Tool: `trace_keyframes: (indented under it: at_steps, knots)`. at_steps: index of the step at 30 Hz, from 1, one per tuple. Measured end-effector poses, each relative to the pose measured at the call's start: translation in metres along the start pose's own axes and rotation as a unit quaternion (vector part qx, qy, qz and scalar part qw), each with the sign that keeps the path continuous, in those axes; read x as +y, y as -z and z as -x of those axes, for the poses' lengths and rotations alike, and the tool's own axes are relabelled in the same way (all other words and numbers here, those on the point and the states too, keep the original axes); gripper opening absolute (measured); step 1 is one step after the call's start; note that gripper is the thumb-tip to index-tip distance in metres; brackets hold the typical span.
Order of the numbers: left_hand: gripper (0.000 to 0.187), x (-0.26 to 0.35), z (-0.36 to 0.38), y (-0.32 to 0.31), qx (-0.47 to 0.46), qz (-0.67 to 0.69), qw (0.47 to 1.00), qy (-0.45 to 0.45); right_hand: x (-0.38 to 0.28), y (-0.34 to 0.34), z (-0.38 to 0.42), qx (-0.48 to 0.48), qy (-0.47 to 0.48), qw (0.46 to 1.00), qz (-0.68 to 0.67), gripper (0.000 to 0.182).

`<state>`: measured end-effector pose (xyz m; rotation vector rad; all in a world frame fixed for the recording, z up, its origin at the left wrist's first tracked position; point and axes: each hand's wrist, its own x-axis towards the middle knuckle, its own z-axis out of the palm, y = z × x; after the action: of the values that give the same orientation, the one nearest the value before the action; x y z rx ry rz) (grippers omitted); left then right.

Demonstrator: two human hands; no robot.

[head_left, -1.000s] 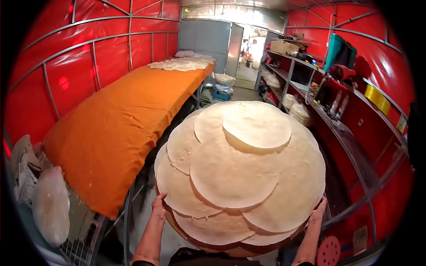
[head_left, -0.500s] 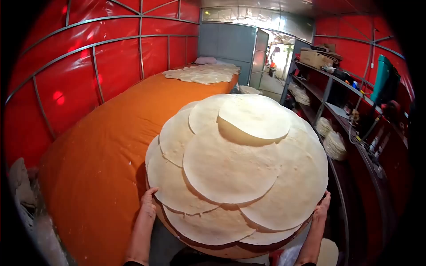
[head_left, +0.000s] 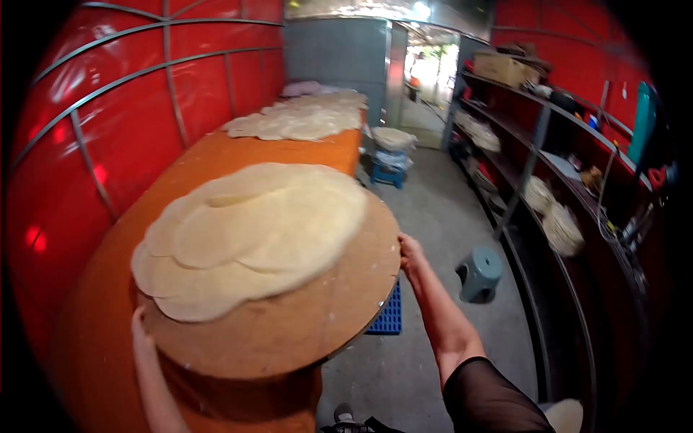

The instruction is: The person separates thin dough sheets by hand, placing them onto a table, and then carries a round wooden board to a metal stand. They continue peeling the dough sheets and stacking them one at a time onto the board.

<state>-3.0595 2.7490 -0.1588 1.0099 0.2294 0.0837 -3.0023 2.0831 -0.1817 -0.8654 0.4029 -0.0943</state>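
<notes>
A large round wooden board point(head_left: 289, 335) is between my hands, over the orange-covered table. Thin round flatbreads point(head_left: 253, 224) overlap in a pile on its far left part, and the near right part of the wood is bare. My left hand point(head_left: 141, 325) grips the board's near left rim, partly hidden by the edge. On the right rim, my right hand point(head_left: 409, 254) is closed around the edge, its fingers partly under the board.
The orange cloth point(head_left: 195, 159) covers a long table with more flatbreads point(head_left: 299, 115) at its far end. A grey stool point(head_left: 480, 274) stands on the floor to the right, near shelves point(head_left: 538, 137). A blue stool point(head_left: 388, 173) bears a white bundle.
The board has swung left over the orange table, with both hands still on its rim. The flatbreads have shifted toward its far left side, baring wood near me.
</notes>
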Motion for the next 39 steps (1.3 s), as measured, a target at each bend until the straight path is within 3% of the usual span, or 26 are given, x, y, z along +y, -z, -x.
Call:
trace_keyframes:
  at_steps: [1, 2, 3, 4, 5, 8, 9, 12, 15, 17, 19, 21, 23, 24, 25, 27, 28, 29, 30, 31, 32, 34, 36, 37, 38, 39]
  knots:
    - [0.039, 0.001, 0.011, 0.008, 0.002, -0.016, 1.000, 0.015, -0.001, -0.011, 0.038, 0.060, 0.050, 0.996, 0.032, 0.025]
    - [0.039, 0.004, 0.047, -0.019, 0.008, -0.041, 0.999, 0.028, 0.009, 0.017, 0.036, 0.060, 0.057, 0.996, 0.040, 0.021]
    - [0.043, -0.004, 0.082, -0.028, -0.013, -0.068, 0.997, -0.016, 0.011, 0.037, 0.048, 0.094, 0.063, 0.987, 0.112, 0.019]
    - [0.038, -0.023, 0.101, -0.016, 0.079, -0.060, 0.995, -0.009, 0.009, 0.056, 0.061, 0.128, 0.071, 0.972, 0.183, 0.018]
    - [0.037, -0.040, 0.121, -0.009, 0.120, -0.081, 0.989, 0.011, 0.007, 0.078, 0.068, 0.099, 0.085, 0.980, 0.153, 0.015]
    - [0.034, -0.083, 0.177, -0.017, 0.132, -0.124, 0.978, 0.100, -0.033, 0.080, 0.144, 0.039, 0.048, 0.970, 0.237, 0.015]
    - [0.033, -0.089, 0.189, -0.025, 0.118, -0.135, 0.977, 0.116, -0.041, 0.071, 0.178, 0.018, 0.030, 0.991, 0.128, 0.014]
    - [0.031, -0.091, 0.225, -0.054, 0.051, -0.164, 0.975, 0.138, -0.032, 0.113, 0.243, 0.021, 0.040, 0.999, -0.010, 0.015]
    - [0.028, -0.072, 0.262, -0.085, -0.035, -0.196, 0.971, 0.131, -0.016, 0.147, 0.359, 0.016, -0.002, 0.994, -0.110, 0.022]
    - [0.027, -0.044, 0.280, -0.117, -0.104, -0.215, 0.965, 0.110, 0.026, 0.173, 0.449, 0.081, 0.112, 0.983, -0.118, 0.021]
    - [0.025, -0.011, 0.295, -0.152, -0.186, -0.229, 0.952, 0.084, 0.052, 0.186, 0.550, 0.189, 0.053, 0.973, -0.122, 0.022]
    - [0.024, 0.018, 0.306, -0.193, -0.273, -0.243, 0.929, 0.058, 0.103, 0.228, 0.631, 0.238, 0.014, 0.948, -0.210, 0.021]
    - [0.023, 0.029, 0.314, -0.236, -0.372, -0.255, 0.892, 0.037, 0.125, 0.252, 0.713, 0.364, -0.065, 0.901, -0.227, 0.027]
    - [0.023, 0.019, 0.324, -0.256, -0.412, -0.259, 0.873, 0.042, 0.178, 0.312, 0.734, 0.342, 0.015, 0.920, -0.189, 0.025]
    - [0.022, 0.001, 0.332, -0.272, -0.444, -0.258, 0.856, 0.058, 0.185, 0.322, 0.774, 0.431, -0.020, 0.878, -0.208, 0.025]
    - [0.016, -0.087, 0.383, -0.296, -0.423, -0.249, 0.860, 0.135, 0.209, 0.368, 0.845, 0.462, 0.030, 0.855, -0.235, 0.021]
    - [0.013, -0.145, 0.415, -0.299, -0.402, -0.249, 0.862, 0.183, 0.261, 0.434, 0.868, 0.502, 0.160, 0.840, -0.131, 0.013]
    - [0.010, -0.197, 0.441, -0.298, -0.381, -0.260, 0.858, 0.226, 0.238, 0.420, 0.909, 0.534, 0.145, 0.809, -0.201, 0.018]
    - [0.013, -0.237, 0.458, -0.293, -0.377, -0.316, 0.837, 0.240, 0.229, 0.419, 0.946, 0.598, 0.143, 0.740, -0.274, 0.018]
    - [0.017, -0.283, 0.476, -0.283, -0.368, -0.374, 0.812, 0.256, 0.258, 0.465, 0.985, 0.598, 0.129, 0.736, -0.288, 0.017]
    - [0.025, -0.309, 0.530, -0.284, -0.299, -0.380, 0.786, 0.385, 0.260, 0.464, 1.032, 0.599, 0.181, 0.732, -0.269, 0.021]
    - [0.024, -0.375, 0.602, -0.277, -0.257, -0.449, 0.712, 0.474, 0.312, 0.530, 1.133, 0.627, 0.114, 0.715, -0.286, 0.020]
    - [0.025, -0.468, 0.644, -0.256, -0.204, -0.427, 0.655, 0.590, 0.285, 0.504, 1.218, 0.761, 0.103, 0.572, -0.288, 0.014]
    - [0.025, -0.455, 0.743, -0.273, -0.230, -0.470, 0.653, 0.548, 0.295, 0.506, 1.265, 0.716, 0.246, 0.573, -0.313, 0.013]
    - [0.025, -0.451, 0.817, -0.282, -0.275, -0.496, 0.631, 0.529, 0.318, 0.517, 1.321, 0.753, 0.265, 0.562, -0.218, 0.012]
    - [0.023, -0.471, 0.863, -0.278, -0.279, -0.473, 0.608, 0.574, 0.360, 0.544, 1.380, 0.776, 0.242, 0.515, -0.272, 0.010]
